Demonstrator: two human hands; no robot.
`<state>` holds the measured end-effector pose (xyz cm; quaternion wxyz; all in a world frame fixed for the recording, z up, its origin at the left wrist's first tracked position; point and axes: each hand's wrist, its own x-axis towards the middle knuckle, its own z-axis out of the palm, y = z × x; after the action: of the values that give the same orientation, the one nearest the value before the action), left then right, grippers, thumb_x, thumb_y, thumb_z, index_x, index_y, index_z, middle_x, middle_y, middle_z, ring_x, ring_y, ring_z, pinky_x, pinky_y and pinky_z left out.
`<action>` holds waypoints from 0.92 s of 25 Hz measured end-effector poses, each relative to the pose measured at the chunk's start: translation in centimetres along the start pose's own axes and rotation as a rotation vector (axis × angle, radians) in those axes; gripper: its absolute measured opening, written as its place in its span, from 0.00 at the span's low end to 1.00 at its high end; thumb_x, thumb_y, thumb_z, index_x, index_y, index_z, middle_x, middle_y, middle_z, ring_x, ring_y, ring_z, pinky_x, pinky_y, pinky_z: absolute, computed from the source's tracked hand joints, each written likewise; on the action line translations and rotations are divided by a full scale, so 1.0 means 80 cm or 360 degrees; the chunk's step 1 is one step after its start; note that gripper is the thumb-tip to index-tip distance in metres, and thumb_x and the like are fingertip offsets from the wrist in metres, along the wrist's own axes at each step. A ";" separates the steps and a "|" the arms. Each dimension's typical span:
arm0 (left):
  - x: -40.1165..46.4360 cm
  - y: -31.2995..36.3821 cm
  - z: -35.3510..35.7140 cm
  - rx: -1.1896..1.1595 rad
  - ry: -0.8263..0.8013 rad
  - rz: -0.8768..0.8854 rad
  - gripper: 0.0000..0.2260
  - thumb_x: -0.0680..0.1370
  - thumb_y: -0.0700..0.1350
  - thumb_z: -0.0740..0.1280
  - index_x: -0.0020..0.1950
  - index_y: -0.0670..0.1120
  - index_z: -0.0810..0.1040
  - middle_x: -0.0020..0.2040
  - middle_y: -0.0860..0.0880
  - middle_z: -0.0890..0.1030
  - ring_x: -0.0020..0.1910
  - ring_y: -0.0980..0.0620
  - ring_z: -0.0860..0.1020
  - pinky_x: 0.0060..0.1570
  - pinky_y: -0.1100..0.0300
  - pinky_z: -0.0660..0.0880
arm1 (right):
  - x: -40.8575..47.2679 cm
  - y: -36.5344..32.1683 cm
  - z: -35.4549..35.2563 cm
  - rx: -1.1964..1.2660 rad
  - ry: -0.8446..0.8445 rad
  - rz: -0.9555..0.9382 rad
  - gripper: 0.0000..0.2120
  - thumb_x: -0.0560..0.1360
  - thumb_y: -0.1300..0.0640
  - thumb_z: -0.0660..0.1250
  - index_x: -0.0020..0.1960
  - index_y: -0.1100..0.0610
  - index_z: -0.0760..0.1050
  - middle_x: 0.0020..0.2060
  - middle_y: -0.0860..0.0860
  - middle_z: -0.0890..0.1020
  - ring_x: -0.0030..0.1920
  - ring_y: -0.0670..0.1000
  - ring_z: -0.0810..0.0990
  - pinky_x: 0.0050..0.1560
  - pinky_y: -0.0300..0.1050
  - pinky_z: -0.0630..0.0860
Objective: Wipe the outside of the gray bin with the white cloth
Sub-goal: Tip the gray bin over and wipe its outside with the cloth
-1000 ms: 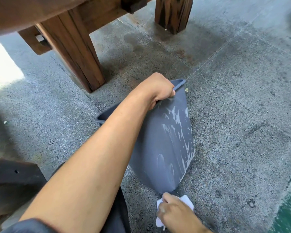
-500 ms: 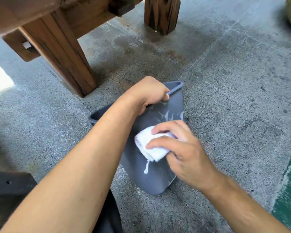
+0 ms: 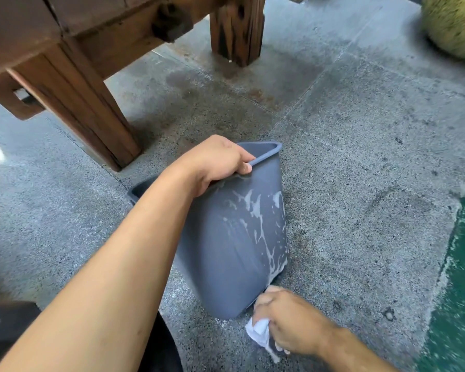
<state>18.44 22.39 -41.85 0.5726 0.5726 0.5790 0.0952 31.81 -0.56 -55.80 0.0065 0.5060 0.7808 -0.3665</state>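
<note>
The gray bin (image 3: 231, 253) stands tilted on the concrete floor, its mouth turned away from me and its base near me. White soapy streaks run down the right part of its outer wall. My left hand (image 3: 218, 165) grips the bin's far rim. My right hand (image 3: 287, 320) sits at the bin's lower right corner, by the floor, closed around the bunched white cloth (image 3: 259, 332). Part of the cloth sticks out below my fingers.
A heavy wooden bench leg (image 3: 86, 108) stands just left of the bin, a second leg (image 3: 236, 28) farther back. A rough yellow-green object (image 3: 454, 22) sits at the top right. Green-painted floor (image 3: 462, 291) borders the right edge. A dark object (image 3: 8, 326) lies at lower left.
My right hand with the cloth swept up onto the middle of the bin's wall, then back down to the bottom corner. The left hand kept its hold on the rim.
</note>
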 end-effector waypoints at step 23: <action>-0.004 -0.009 -0.008 -0.0005 0.0225 -0.0022 0.14 0.72 0.35 0.70 0.41 0.51 0.91 0.46 0.43 0.89 0.42 0.44 0.85 0.53 0.40 0.82 | 0.100 -0.040 -0.121 0.0173 0.1285 -0.0566 0.14 0.67 0.69 0.62 0.42 0.60 0.84 0.47 0.52 0.84 0.52 0.56 0.80 0.55 0.51 0.75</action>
<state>17.45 22.21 -42.02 0.5318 0.5597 0.6216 0.1322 28.88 10.61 -49.94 -0.3887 0.4661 0.7751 -0.1756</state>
